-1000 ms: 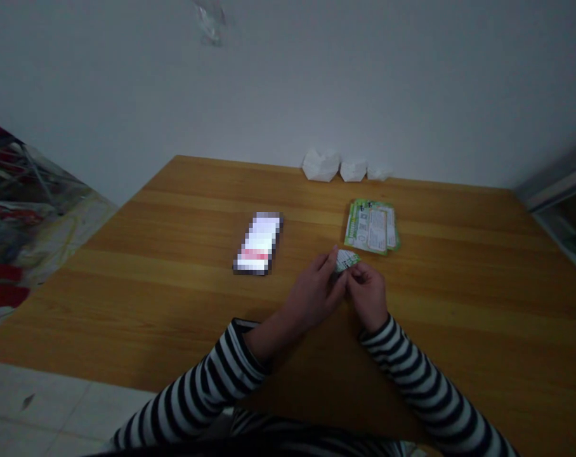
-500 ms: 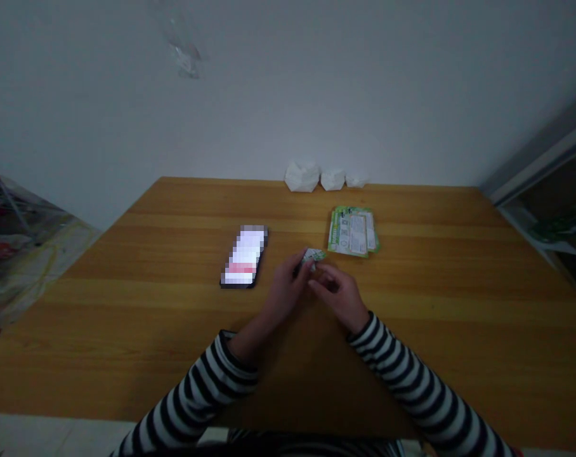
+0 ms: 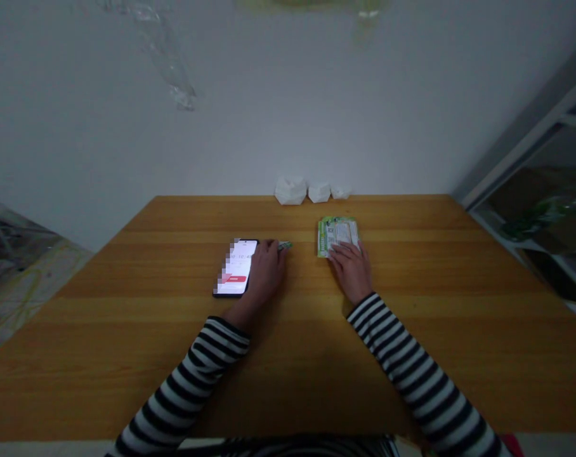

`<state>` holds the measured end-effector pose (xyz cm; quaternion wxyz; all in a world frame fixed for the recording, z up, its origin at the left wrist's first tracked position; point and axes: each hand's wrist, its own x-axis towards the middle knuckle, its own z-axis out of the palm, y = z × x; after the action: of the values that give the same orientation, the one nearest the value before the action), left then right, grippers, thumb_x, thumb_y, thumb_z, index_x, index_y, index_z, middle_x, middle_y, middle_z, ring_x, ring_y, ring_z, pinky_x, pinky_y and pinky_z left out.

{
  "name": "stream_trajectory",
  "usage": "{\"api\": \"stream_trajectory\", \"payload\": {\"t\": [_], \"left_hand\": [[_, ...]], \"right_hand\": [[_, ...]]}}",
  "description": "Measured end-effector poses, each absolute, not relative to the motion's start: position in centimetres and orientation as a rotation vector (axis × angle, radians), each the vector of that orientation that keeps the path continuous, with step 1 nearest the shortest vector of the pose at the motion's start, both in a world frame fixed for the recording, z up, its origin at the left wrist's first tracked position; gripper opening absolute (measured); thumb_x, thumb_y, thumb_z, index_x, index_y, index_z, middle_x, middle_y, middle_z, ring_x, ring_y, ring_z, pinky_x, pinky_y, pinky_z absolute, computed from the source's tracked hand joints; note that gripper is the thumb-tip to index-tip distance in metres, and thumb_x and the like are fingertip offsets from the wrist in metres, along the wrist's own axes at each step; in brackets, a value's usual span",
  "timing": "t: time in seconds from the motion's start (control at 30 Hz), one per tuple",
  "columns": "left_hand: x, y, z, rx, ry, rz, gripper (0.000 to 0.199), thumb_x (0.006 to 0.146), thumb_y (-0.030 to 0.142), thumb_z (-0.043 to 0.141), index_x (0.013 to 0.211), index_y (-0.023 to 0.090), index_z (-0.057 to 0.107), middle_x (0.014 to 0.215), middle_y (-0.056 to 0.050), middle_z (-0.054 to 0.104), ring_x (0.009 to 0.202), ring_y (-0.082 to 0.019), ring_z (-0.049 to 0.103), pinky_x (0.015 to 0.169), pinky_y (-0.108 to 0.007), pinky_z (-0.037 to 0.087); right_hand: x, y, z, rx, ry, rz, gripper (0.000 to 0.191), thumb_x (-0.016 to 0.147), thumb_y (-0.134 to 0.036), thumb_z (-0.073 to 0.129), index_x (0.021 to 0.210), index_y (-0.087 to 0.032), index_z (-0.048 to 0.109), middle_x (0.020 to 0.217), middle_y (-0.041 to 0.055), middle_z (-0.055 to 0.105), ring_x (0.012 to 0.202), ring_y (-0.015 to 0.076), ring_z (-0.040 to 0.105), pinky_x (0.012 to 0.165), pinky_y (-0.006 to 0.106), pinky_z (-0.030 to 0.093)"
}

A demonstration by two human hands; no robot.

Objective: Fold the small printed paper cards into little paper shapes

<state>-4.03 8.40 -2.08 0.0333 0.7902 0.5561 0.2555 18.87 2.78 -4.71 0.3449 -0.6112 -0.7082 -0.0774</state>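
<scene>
My left hand (image 3: pixel 267 270) is closed on a small green-and-white packet (image 3: pixel 285 245), which sticks out past its fingertips. The hand lies beside the right edge of a phone (image 3: pixel 235 270) with a lit screen. On the right, my right hand (image 3: pixel 352 270) rests on the lower part of a stack of green-and-white packets (image 3: pixel 336 230), its fingers stretched out over them. Much of the small packet is hidden by my left hand.
Three white crumpled pieces, the largest (image 3: pixel 290 191) at the left, stand at the table's back edge by the wall. The wooden table (image 3: pixel 297 355) spans the view. A shelf unit with green items (image 3: pixel 535 219) stands at the right.
My hands have parted. The left moved left to the phone's side with the small packet; the right moved onto the packet stack. The view has tilted up a little.
</scene>
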Motion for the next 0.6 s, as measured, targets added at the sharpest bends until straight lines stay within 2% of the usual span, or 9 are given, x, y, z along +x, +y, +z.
{"api": "stream_trajectory", "payload": {"t": [0.1, 0.2, 0.3, 0.43, 0.6], "left_hand": [[-3.9, 7.2, -2.0, 2.45, 1.729, 0.876, 0.04, 0.097, 0.034, 0.044, 0.13, 0.012, 0.053, 0.134, -0.023, 0.05, 0.12, -0.035, 0.052, 0.092, -0.05, 0.047], [-3.8, 6.0, -1.9, 2.487, 1.602, 1.016, 0.041, 0.097, 0.033, 0.045, 0.135, 0.016, 0.05, 0.136, -0.021, 0.049, 0.126, -0.033, 0.049, 0.098, -0.051, 0.044], [-3.7, 4.9, -1.8, 2.484, 1.459, 1.094, 0.044, 0.097, 0.032, 0.045, 0.138, 0.017, 0.046, 0.137, -0.021, 0.048, 0.131, -0.032, 0.046, 0.103, -0.053, 0.042], [-3.8, 4.2, -1.9, 2.465, 1.401, 1.095, 0.043, 0.097, 0.03, 0.046, 0.137, 0.015, 0.047, 0.137, -0.021, 0.049, 0.133, -0.031, 0.045, 0.106, -0.053, 0.041], [-3.9, 3.9, -2.2, 2.438, 1.344, 1.144, 0.037, 0.098, 0.028, 0.046, 0.132, 0.016, 0.05, 0.137, -0.019, 0.05, 0.133, -0.028, 0.045, 0.108, -0.052, 0.041]], "right_hand": [[18.7, 2.8, -4.5, -1.571, -1.831, -0.219, 0.024, 0.096, -0.024, 0.052, 0.102, -0.023, 0.076, 0.112, 0.0067, 0.075, 0.114, 0.0258, 0.063, 0.117, 0.054, 0.023], [18.8, 2.9, -4.2, -1.546, -1.857, -0.212, 0.025, 0.097, -0.023, 0.051, 0.101, -0.021, 0.075, 0.107, 0.0082, 0.077, 0.105, 0.0242, 0.069, 0.119, 0.054, 0.019], [18.9, 3.0, -4.1, -1.533, -1.898, -0.204, 0.02, 0.094, -0.028, 0.058, 0.105, -0.021, 0.074, 0.108, 0.0094, 0.076, 0.103, 0.0256, 0.071, 0.12, 0.056, 0.014], [18.9, 3.1, -3.9, -1.53, -1.918, -0.221, 0.019, 0.095, -0.025, 0.056, 0.1, -0.023, 0.074, 0.104, 0.0084, 0.078, 0.099, 0.0259, 0.072, 0.121, 0.057, 0.008], [18.9, 3.3, -4.1, -1.541, -1.858, -0.248, 0.025, 0.097, -0.021, 0.049, 0.097, -0.023, 0.075, 0.101, 0.0069, 0.078, 0.087, 0.0239, 0.074, 0.121, 0.056, 0.007]]}}
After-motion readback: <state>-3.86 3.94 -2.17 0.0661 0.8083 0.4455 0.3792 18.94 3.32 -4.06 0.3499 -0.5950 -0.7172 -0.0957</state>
